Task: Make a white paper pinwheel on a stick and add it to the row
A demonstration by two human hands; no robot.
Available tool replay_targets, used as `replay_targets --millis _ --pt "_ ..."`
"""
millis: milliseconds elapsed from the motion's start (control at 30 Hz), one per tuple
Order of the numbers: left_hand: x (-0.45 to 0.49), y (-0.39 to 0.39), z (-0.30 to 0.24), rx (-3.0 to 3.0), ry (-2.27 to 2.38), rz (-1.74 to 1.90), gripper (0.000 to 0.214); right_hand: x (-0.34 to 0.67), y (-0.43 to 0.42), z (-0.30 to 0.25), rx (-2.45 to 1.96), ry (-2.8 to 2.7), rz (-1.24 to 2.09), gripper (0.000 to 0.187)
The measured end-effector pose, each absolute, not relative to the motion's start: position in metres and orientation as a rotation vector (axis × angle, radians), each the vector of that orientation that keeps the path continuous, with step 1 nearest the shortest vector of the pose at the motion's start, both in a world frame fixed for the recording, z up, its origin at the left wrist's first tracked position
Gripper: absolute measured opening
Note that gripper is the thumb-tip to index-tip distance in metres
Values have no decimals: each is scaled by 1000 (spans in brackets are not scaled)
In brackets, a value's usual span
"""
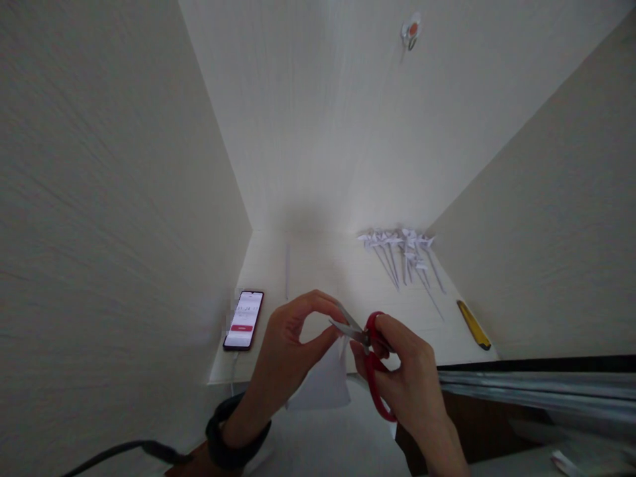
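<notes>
Red-handled scissors [373, 361] are in my right hand [410, 377], fingers and thumb through the loops. Their blades are spread apart and point left, at the fingertips of my left hand [303, 338]. That hand is closed in a pinch on a sheet of white paper [320, 381], which hangs down below the fingers. The blades meet or overlap the paper's upper edge; whether they cut into it I cannot make out. A dark band [236, 430] circles my left wrist.
A lit phone [243, 321] with a cable lies left on the white shelf [318, 265]. At the back right are several thin paper sticks with folded paper tops [397, 238]. A yellow cutter [473, 324] lies far right. One thin strip [287, 268] lies behind my left hand. Walls enclose three sides.
</notes>
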State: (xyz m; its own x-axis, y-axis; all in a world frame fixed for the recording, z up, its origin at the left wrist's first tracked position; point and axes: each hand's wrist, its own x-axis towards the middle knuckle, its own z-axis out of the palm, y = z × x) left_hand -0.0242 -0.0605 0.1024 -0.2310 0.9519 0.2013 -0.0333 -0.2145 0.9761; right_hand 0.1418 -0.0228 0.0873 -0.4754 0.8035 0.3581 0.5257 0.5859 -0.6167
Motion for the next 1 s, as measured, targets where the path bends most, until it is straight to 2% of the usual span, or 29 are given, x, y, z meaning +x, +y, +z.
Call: replay_targets --millis 1000 --pt "-28 -60 102 1216 1338 1534 9 140 -15 88 -1019 -2185 550 25"
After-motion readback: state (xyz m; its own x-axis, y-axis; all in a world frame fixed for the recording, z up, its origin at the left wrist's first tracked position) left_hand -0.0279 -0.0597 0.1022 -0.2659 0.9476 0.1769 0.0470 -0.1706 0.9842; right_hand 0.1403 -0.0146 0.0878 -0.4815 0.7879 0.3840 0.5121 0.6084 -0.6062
